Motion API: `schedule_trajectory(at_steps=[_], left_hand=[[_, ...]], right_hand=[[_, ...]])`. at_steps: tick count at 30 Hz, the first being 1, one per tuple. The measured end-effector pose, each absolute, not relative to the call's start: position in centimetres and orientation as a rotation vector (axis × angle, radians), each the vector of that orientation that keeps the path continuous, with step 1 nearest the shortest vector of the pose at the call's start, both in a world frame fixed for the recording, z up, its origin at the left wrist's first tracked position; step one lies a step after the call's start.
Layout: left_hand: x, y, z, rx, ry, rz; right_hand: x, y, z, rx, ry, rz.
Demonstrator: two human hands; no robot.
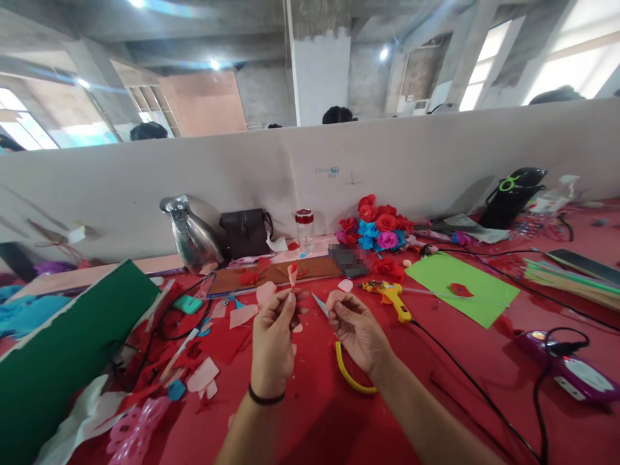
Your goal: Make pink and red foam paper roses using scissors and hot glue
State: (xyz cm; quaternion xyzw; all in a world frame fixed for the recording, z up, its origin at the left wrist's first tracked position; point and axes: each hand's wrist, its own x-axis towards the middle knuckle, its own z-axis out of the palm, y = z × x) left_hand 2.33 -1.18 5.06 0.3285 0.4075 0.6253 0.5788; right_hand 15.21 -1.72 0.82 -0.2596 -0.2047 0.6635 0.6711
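Note:
My left hand (275, 329), with a dark band at the wrist, pinches the base of a small pink and red paper bud (292, 274) that points upward. To its right, my right hand (357, 326) is closed around pointed scissors (320, 303) with a pale pink paper piece at the fingertips; the tip points up and left towards the bud, apart from it. Below my right hand, the yellow curved handle (349, 378) lies on the red table (310, 426). A yellow glue gun (394, 299) rests just right of my right hand.
Paper scraps (203, 374) and a green board (72, 355) lie left. Behind stand a steel jug (191, 236), dark bag (246, 232), glass jar (305, 232) and paper flowers (382, 226). Right are a lime sheet (465, 287), cables and a purple power strip (569, 368).

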Motion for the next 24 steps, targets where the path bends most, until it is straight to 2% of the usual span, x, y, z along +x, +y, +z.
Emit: schedule_trajectory(at_steps=[13, 18, 24], left_hand=[[6.4, -5.3, 4.7, 0.491, 0.802, 1.422], [5.4, -6.4, 5.9, 0.569, 0.809, 1.312], [5.1, -7.4, 4.7, 0.507, 0.671, 1.31]], right_hand=[[13.5, -6.6, 3.9, -0.71, -0.763, 1.13], [13.4, -7.5, 5.5, -0.646, -0.758, 1.13], [12.6, -8.0, 5.6, -0.61, -0.704, 1.164]])
